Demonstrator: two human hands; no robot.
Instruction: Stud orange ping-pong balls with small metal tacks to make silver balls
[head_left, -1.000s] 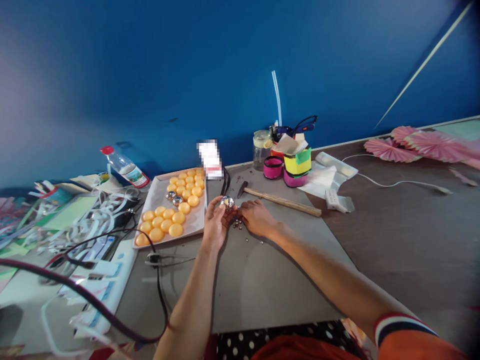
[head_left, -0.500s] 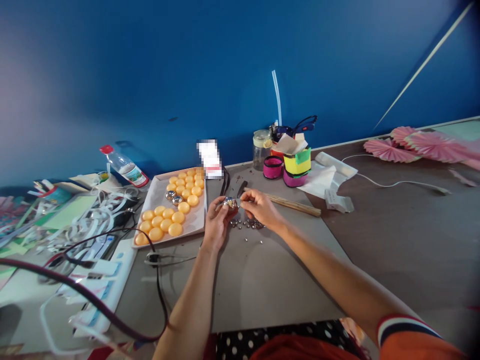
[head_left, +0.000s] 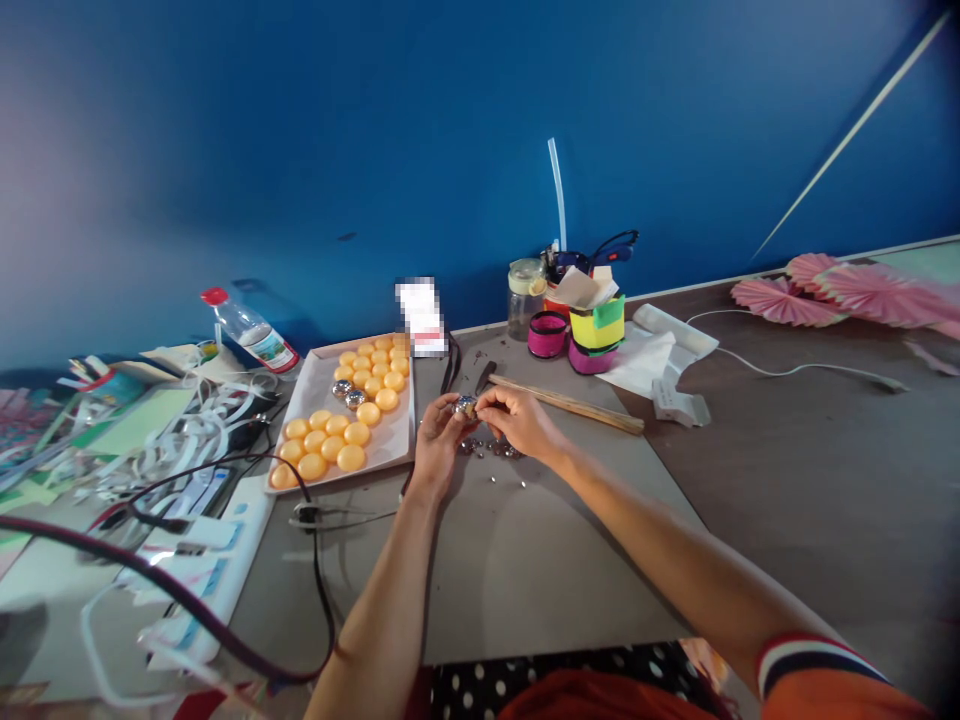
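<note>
My left hand (head_left: 437, 440) holds a small shiny silver ball (head_left: 465, 406) above the grey mat (head_left: 510, 560), fingers curled round it. My right hand (head_left: 517, 420) is pinched at the ball's right side, fingertips touching it; what it pinches is too small to name. Several small silver studs (head_left: 491, 450) lie loose on the mat just under both hands. To the left stands a pale tray (head_left: 319, 395) with several orange balls (head_left: 330, 440) and two silvered ones (head_left: 349, 395).
A hammer (head_left: 570, 400) lies behind my hands. Behind it stand a glass jar (head_left: 523, 297) and bright pots (head_left: 596, 330) of tools. A water bottle (head_left: 251, 335), paper strips, cables and a power strip (head_left: 202, 560) crowd the left. Pink paper fans (head_left: 840, 290) lie at far right.
My right hand lifted off the studs on the mat and came up to the ball in my left hand, fingers now pinched against it. The left hand stayed about in place.
</note>
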